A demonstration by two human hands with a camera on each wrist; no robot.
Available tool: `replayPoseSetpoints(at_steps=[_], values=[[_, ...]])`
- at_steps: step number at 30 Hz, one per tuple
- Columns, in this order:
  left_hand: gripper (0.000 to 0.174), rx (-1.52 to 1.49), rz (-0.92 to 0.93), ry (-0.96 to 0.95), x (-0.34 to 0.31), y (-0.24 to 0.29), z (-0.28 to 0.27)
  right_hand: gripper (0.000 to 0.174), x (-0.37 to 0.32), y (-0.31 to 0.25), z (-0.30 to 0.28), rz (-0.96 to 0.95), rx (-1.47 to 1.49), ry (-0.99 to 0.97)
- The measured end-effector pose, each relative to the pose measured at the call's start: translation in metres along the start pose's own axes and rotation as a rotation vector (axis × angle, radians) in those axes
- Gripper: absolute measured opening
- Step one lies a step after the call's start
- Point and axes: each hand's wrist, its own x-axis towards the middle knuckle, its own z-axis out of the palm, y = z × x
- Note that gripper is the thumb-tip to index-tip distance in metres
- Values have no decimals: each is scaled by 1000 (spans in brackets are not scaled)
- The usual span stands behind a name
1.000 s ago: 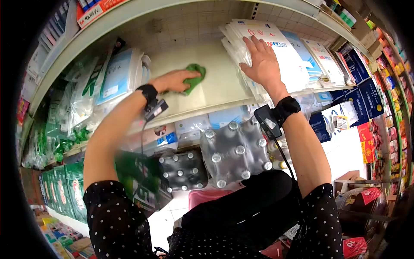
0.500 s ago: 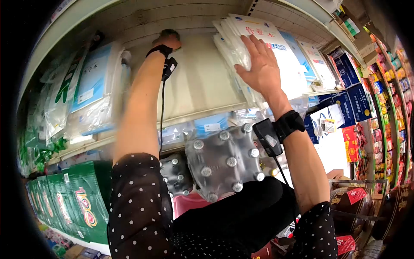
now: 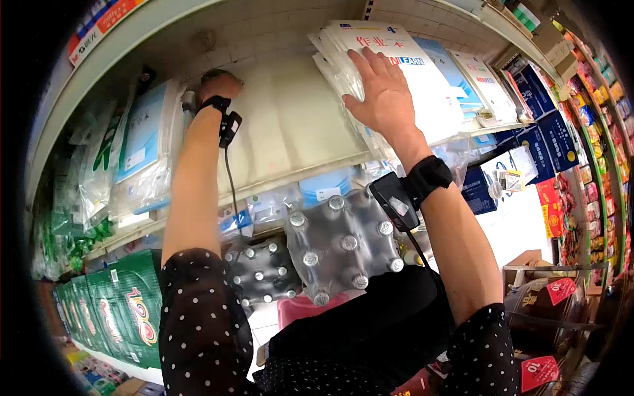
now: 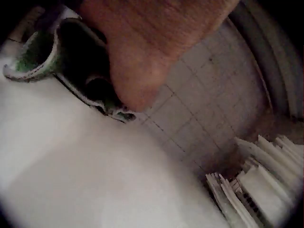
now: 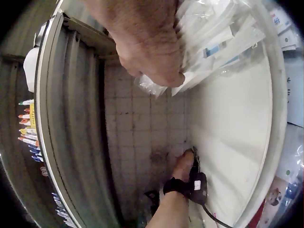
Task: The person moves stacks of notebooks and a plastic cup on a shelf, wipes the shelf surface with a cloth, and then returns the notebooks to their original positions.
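At the back left of the pale shelf board (image 3: 284,125), the left hand (image 3: 221,87) holds a green cloth. In the left wrist view the cloth (image 4: 40,59) is bunched beneath the left hand (image 4: 142,52), on the white surface; most of its fingers are hidden. The right hand (image 3: 383,96) lies with fingers extended on a stack of plastic-wrapped workbooks (image 3: 422,86). Seen by the right wrist camera, the right hand (image 5: 147,42) is against the stack's plastic wrapping (image 5: 204,52), its fingertips partly out of sight.
Packaged notebooks (image 3: 142,135) stand at the left of the shelf. Below its front edge are shrink-wrapped bottles (image 3: 343,244) and a smaller bottle pack (image 3: 261,270). Green cartons (image 3: 125,307) stand lower left. A tiled wall (image 5: 135,118) closes the back; another shelf runs above.
The left hand has moved with the cloth from mid-shelf to the back, then left toward the packaged notebooks. The right hand has stayed on the workbook stack.
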Motion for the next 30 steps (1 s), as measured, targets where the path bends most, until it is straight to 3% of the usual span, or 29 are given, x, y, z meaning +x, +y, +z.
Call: replayPoseSetpoints(at_steps=[3,4,8,10,13,19,26,29,30], values=[[45,-111,-185,35,-12,14,-12,75,0,-1,-1,5,6,9],[55,-137,-109,-36,16,-3,4,75,0,-1,0,7,4,16],[50,-256,28,111,-3,22,-4,71,-1,1,4,-32,-17,90],[58,-286,171,188,-13,38,-6,69,-1,1,8,-54,-23,131],[68,-344,320,55,9,53,-3,70,0,0,8,-58,-17,112],[62,-225,536,93,47,117,13,73,1,1,5,-39,-1,66],[60,-343,674,40,3,129,6,73,1,4,6,-51,-18,86],[63,-399,713,-52,-53,126,-7,74,1,4,10,-59,-25,85],[62,-411,772,20,-69,125,-5,74,2,6,10,-66,-28,84]])
